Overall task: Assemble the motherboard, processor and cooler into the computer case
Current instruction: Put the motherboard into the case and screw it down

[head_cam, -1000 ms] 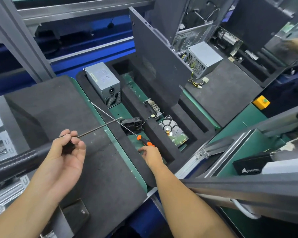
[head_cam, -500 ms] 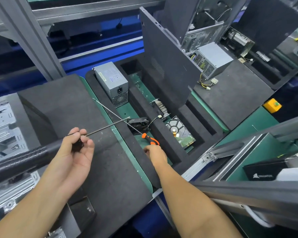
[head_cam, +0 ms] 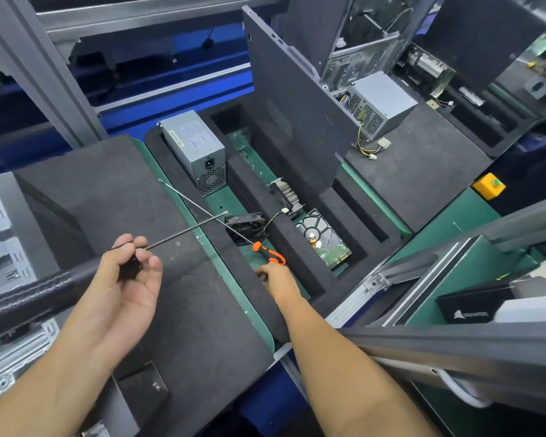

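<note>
Left grip (head_cam: 130, 279), palm up, curls round a black-handled screwdriver (head_cam: 183, 232) over the foam surface (head_cam: 108, 184); right grip (head_cam: 276, 275) touches the orange screwdriver (head_cam: 268, 253), hold unclear, beside the cooler fan (head_cam: 245, 223) in the foam tray (head_cam: 284, 238)

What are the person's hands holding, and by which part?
The left hand grips a black-handled screwdriver by its handle; the right hand holds an orange-handled screwdriver by the rear end of its handle.
</note>
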`<act>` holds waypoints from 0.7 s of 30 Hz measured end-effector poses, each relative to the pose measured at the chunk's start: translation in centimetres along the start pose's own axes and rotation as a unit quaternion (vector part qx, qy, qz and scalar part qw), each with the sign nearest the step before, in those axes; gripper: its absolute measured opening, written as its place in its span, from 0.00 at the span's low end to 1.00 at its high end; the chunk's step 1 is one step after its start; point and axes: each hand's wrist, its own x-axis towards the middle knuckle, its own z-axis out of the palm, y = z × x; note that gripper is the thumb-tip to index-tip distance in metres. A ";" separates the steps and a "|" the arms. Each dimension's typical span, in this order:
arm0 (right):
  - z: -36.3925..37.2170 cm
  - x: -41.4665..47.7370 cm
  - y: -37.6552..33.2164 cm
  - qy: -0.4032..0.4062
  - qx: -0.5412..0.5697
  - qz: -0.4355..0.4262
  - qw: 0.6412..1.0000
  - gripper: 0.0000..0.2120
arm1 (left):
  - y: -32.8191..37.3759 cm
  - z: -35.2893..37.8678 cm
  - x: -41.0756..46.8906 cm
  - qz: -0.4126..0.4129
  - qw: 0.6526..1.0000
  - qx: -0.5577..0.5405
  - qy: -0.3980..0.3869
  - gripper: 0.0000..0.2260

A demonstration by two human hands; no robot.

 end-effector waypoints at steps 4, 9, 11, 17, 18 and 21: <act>-0.1 0.0 0.7 0.023 -0.011 -0.035 0.999 0.11 | 0.0 0.0 0.0 -0.001 1.000 -0.002 0.000 0.07; 0.1 -0.1 2.9 0.030 0.003 -0.170 0.985 0.07 | 0.1 -0.2 0.1 0.000 1.000 0.005 -0.004 0.07; 0.1 0.8 2.8 0.043 -0.114 -0.188 0.975 0.09 | 0.1 -0.2 0.2 -0.001 1.000 0.007 -0.004 0.07; -0.4 1.5 3.4 0.154 -0.079 -0.210 0.962 0.06 | 0.1 -0.2 0.3 -0.003 1.000 0.003 -0.005 0.07; -0.5 1.5 3.5 0.153 -0.037 -0.208 0.965 0.07 | 0.1 -0.2 0.3 -0.004 1.000 0.002 -0.005 0.08; -0.3 1.1 3.7 0.120 0.096 -0.207 0.966 0.09 | 0.1 -0.2 0.3 -0.004 1.000 -0.002 -0.005 0.08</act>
